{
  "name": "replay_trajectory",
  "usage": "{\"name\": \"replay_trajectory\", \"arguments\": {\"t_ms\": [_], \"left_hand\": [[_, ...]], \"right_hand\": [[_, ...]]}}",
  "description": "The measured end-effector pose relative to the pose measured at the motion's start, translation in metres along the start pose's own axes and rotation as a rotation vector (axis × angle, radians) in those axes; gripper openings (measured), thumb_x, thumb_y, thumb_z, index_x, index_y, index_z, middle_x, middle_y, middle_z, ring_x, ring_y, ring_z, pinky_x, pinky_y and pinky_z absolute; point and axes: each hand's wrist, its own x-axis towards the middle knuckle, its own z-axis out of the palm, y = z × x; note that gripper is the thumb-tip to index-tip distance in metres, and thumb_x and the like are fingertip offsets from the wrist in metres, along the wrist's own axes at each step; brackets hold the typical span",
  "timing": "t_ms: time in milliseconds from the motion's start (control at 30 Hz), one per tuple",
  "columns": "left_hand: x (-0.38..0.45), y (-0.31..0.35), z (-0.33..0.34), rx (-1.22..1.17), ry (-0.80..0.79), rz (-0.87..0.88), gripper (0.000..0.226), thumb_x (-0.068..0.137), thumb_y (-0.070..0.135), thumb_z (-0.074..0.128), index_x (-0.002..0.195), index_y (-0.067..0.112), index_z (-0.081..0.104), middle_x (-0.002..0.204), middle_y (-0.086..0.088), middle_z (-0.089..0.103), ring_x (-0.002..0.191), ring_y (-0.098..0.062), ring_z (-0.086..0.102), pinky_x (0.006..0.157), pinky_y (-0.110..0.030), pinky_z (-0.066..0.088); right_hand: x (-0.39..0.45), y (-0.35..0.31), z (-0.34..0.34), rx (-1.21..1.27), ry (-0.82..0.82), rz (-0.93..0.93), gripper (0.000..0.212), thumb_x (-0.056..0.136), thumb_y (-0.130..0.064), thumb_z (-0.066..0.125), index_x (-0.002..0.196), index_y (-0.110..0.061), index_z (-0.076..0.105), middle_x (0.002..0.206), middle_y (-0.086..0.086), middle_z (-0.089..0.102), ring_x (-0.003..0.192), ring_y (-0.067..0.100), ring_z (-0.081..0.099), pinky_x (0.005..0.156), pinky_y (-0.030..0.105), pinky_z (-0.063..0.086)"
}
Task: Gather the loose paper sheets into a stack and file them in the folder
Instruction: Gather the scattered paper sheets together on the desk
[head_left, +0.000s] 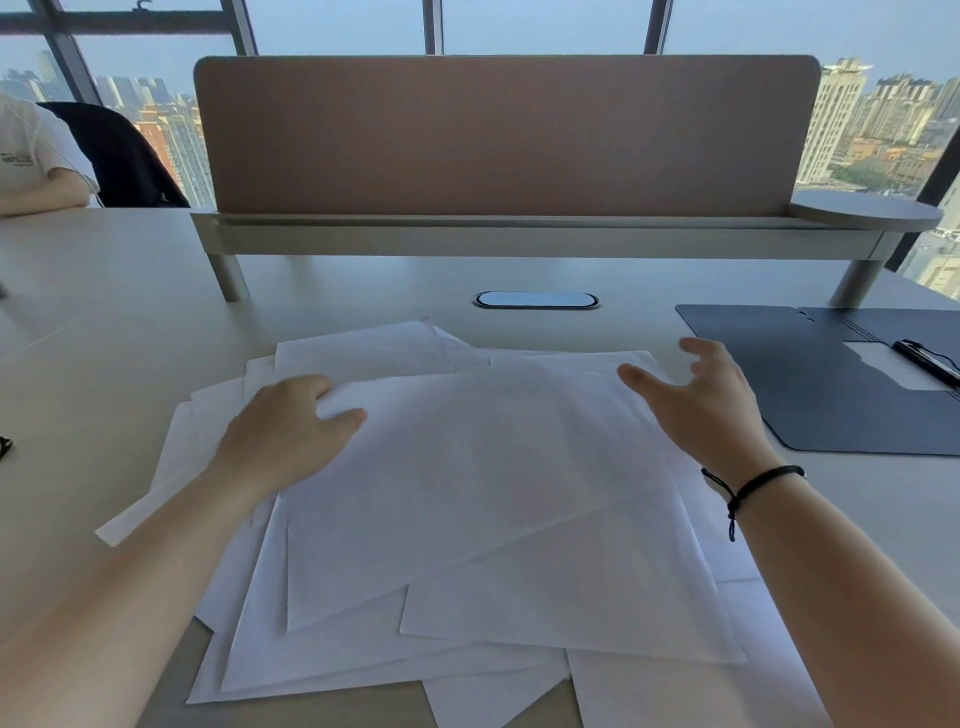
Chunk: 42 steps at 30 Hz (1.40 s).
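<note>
Paper sheets (467, 493) lie in a loose, fanned heap on the tabletop (104, 291) right in front of you, overlapping at odd angles, with corners poking out on the left, at the near edge and toward the far side. Your left hand (285, 426) rests on the left part of the heap; its fingers (306, 387) curl over the left edge of the topmost sheet and your thumb lies on top of it, so you are pinching that sheet's edge. Your right hand (711, 395) is at the right side of the heap, fingers spread wide and a little bent, holding nothing; whether it touches the paper or hangs just above it, you cannot tell from this view. A dark cord bracelet (753, 483) circles your right wrist.

To the right of the heap, and apart from it, a dark blue folder (810, 379) lies open flat on the tabletop, running out of view at the right edge. A white sheet sits inside it near the right edge, with a black clip (927, 361) over it.

Farther back, an oval cable port (535, 300) is set into the tabletop, and behind it a tan desk divider (504, 135) stands on a raised shelf. At the far left, another person's arm in a white sleeve (26, 145) rests on the tabletop beside a dark chair (124, 156). City buildings show through the windows (343, 26).
</note>
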Motion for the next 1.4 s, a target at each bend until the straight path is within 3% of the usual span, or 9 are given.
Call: {"name": "replay_trajectory", "arguments": {"t_ms": [167, 267, 400, 567, 733, 1000, 1167, 1267, 1400], "left_hand": [[0.006, 0.004, -0.005, -0.364, 0.081, -0.228, 0.029, 0.086, 0.029, 0.062, 0.069, 0.011, 0.046, 0.069, -0.004, 0.05, 0.068, -0.027, 0.049, 0.057, -0.032, 0.031], [-0.003, 0.013, -0.012, -0.729, -0.246, -0.365, 0.013, 0.081, 0.021, 0.068, 0.081, 0.01, 0.062, 0.071, -0.01, 0.059, 0.061, -0.025, 0.057, 0.054, -0.027, 0.039], [-0.021, 0.028, -0.019, -0.643, -0.811, -0.136, 0.018, 0.076, 0.02, 0.074, 0.084, 0.003, 0.074, 0.064, -0.007, 0.067, 0.043, -0.012, 0.055, 0.034, -0.019, 0.037], [-0.027, 0.033, -0.022, -0.599, -0.939, 0.035, 0.011, 0.089, 0.006, 0.067, 0.087, 0.003, 0.078, 0.077, -0.01, 0.076, 0.043, -0.009, 0.06, 0.035, -0.018, 0.043], [-0.033, 0.036, -0.024, -0.597, -1.158, 0.148, 0.022, 0.093, 0.015, 0.065, 0.108, 0.001, 0.073, 0.096, -0.014, 0.076, 0.05, -0.009, 0.064, 0.039, -0.018, 0.046], [-0.024, 0.04, -0.01, -0.713, -0.365, -0.052, 0.088, 0.058, 0.071, 0.079, 0.13, 0.027, 0.056, 0.118, 0.007, 0.071, 0.107, -0.013, 0.069, 0.098, -0.044, 0.053], [-0.016, 0.032, -0.008, -1.019, -0.515, -0.237, 0.045, 0.086, 0.016, 0.073, 0.129, 0.007, 0.062, 0.115, -0.012, 0.075, 0.1, -0.026, 0.074, 0.089, -0.038, 0.059], [-0.008, 0.024, -0.014, -1.004, -0.312, -0.336, 0.019, 0.088, 0.006, 0.067, 0.106, 0.001, 0.073, 0.106, -0.02, 0.075, 0.082, -0.03, 0.073, 0.074, -0.037, 0.061], [0.004, 0.0, -0.019, -0.838, -0.082, -0.457, 0.014, 0.085, 0.017, 0.073, 0.088, 0.003, 0.074, 0.104, -0.024, 0.073, 0.085, -0.032, 0.068, 0.089, -0.048, 0.054]], "right_hand": [[-0.001, -0.002, 0.004, 0.18, -0.04, 0.109, 0.083, 0.078, -0.042, 0.08, 0.147, -0.022, 0.039, 0.113, -0.003, 0.053, 0.089, 0.016, 0.061, 0.086, 0.05, 0.058], [0.002, -0.001, 0.003, 0.3, -0.094, 0.21, 0.087, 0.078, -0.036, 0.082, 0.151, -0.018, 0.037, 0.103, 0.0, 0.06, 0.084, 0.018, 0.063, 0.074, 0.041, 0.057], [0.003, 0.002, 0.003, 0.491, -0.257, 0.328, 0.096, 0.075, -0.022, 0.086, 0.154, -0.013, 0.032, 0.118, 0.013, 0.067, 0.093, 0.029, 0.071, 0.082, 0.044, 0.059], [-0.008, 0.003, 0.013, 0.388, -0.554, 0.249, 0.032, 0.086, -0.004, 0.073, 0.118, -0.002, 0.07, 0.105, 0.018, 0.077, 0.096, 0.039, 0.074, 0.086, 0.052, 0.059], [-0.015, 0.001, 0.018, 0.426, -0.639, 0.168, 0.026, 0.091, 0.002, 0.065, 0.115, -0.007, 0.07, 0.108, 0.014, 0.078, 0.1, 0.036, 0.074, 0.085, 0.046, 0.06], [-0.014, -0.004, 0.011, 0.753, -0.669, 0.062, 0.03, 0.092, 0.007, 0.057, 0.102, -0.014, 0.076, 0.109, 0.016, 0.076, 0.09, 0.032, 0.074, 0.084, 0.047, 0.061], [-0.024, -0.013, 0.013, 0.786, -0.71, 0.005, 0.03, 0.096, 0.005, 0.052, 0.105, -0.012, 0.075, 0.099, 0.002, 0.08, 0.091, 0.024, 0.076, 0.085, 0.038, 0.062], [-0.011, -0.002, 0.014, 0.265, -0.425, -0.152, 0.024, 0.099, -0.028, 0.059, 0.122, -0.023, 0.066, 0.118, -0.01, 0.075, 0.117, 0.016, 0.067, 0.093, 0.021, 0.052], [0.001, 0.022, 0.012, -0.701, -0.297, -0.158, 0.099, 0.072, -0.088, 0.041, 0.149, -0.027, 0.035, 0.157, 0.002, 0.039, 0.147, 0.022, 0.03, 0.116, 0.048, 0.026]]}}
